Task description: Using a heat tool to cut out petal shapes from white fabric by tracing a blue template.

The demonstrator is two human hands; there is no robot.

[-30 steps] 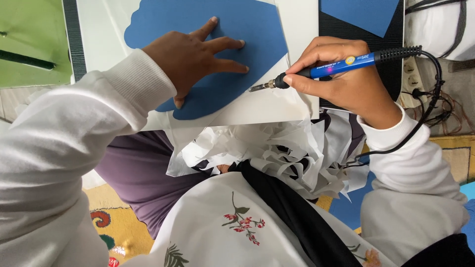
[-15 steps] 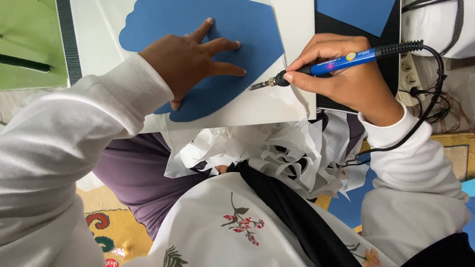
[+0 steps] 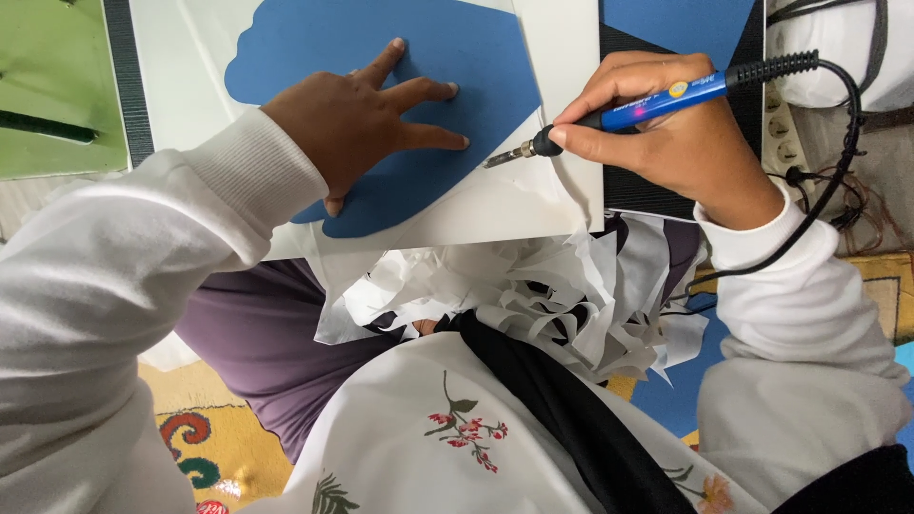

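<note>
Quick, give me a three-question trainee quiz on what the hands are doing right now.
1. True or false: the left hand lies flat on the blue sheet.
2. What does the right hand hold? A) scissors B) a corded blue-handled hot tool C) a pencil
3. Fill in: the tool's metal tip points at the blue sheet's ____ edge, over the white board.

Key: 1 true. 2 B. 3 right.
</note>
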